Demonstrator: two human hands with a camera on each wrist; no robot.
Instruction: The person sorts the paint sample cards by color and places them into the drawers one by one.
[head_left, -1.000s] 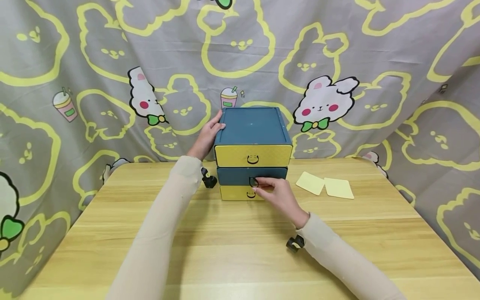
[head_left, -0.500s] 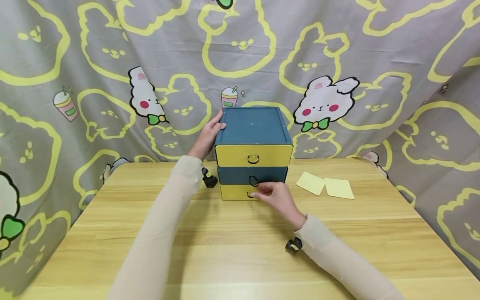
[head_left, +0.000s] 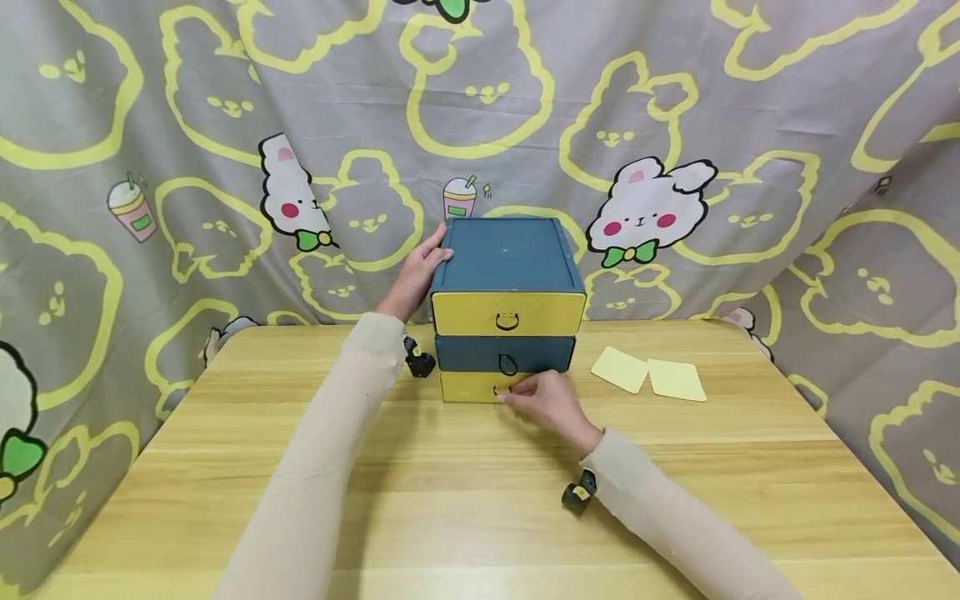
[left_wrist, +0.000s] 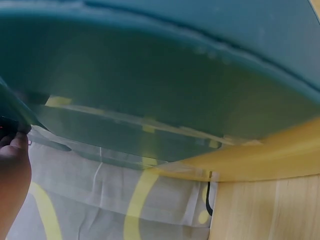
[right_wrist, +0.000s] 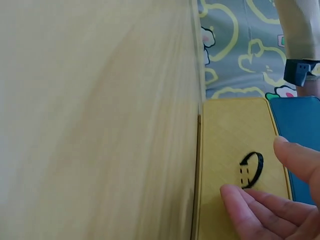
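A small three-tier drawer cabinet (head_left: 510, 254) stands on the table, with a dark blue top. Its top drawer (head_left: 472, 313) is yellow, the middle drawer (head_left: 465, 353) dark blue and the bottom drawer (head_left: 467, 387) yellow. Each front bears a black loop handle. My left hand (head_left: 417, 271) grips the cabinet's upper left side near the back, thumb over the top edge. My right hand (head_left: 551, 402) is at the bottom drawer. In the right wrist view its fingertips lie beside the lower end of the black loop handle (right_wrist: 259, 170), with the thumb spread apart.
Two pale yellow square cards (head_left: 620, 369) lie on the wooden table (head_left: 450, 508) right of the cabinet. Behind hangs a grey curtain (head_left: 360, 100) with yellow cartoon outlines. Each wrist wears a black camera mount.
My right hand has let go of the middle drawer's loop handle and moved down to the bottom drawer's handle. My left hand stays where it was on the cabinet.
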